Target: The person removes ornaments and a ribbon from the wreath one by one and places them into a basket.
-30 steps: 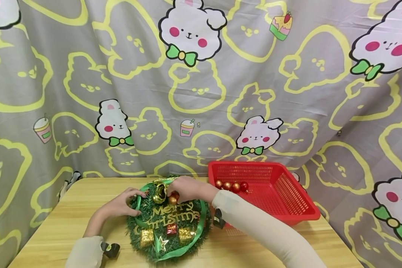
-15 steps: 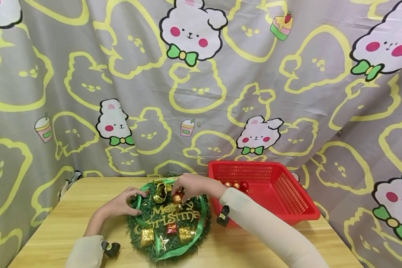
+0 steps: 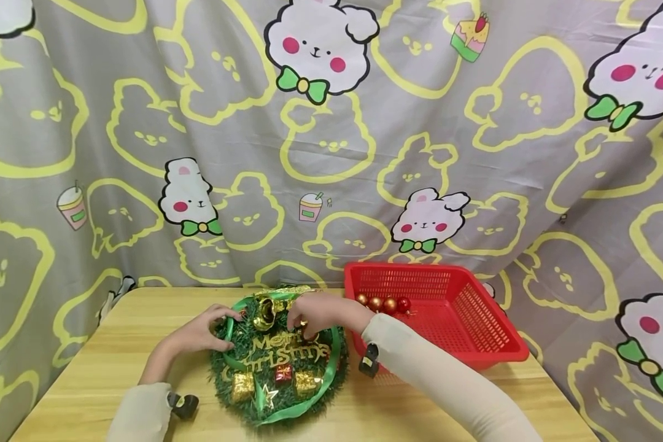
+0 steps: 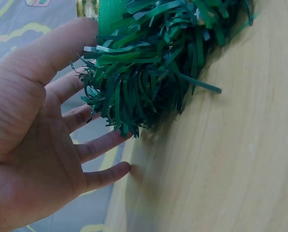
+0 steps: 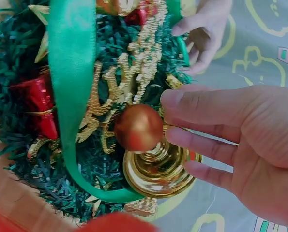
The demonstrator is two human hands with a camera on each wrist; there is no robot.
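A green Christmas wreath (image 3: 279, 362) with green ribbon, a gold Merry Christmas sign (image 3: 287, 357) and small gift boxes lies on the table. My left hand (image 3: 201, 331) steadies its left edge; in the left wrist view the fingers spread loosely round the tinsel (image 4: 134, 92). My right hand (image 3: 323, 312) is over the wreath's upper right, beside the gold bell (image 3: 264, 314). In the right wrist view its thumb and fingertips meet the side of a copper-coloured bauble (image 5: 139, 128), which overlaps the bell. The hand hides that bauble from the head view.
A red plastic basket (image 3: 475, 307) stands behind and right of the wreath. Several gold and red baubles (image 3: 390, 306) sit along its left side. A patterned curtain (image 3: 331, 153) hangs right behind the wooden table (image 3: 116, 331).
The right hand and the copper bauble have moved slightly right over the wreath. The bauble, visible earlier in the head view, is now behind the fingers. The left hand stays put.
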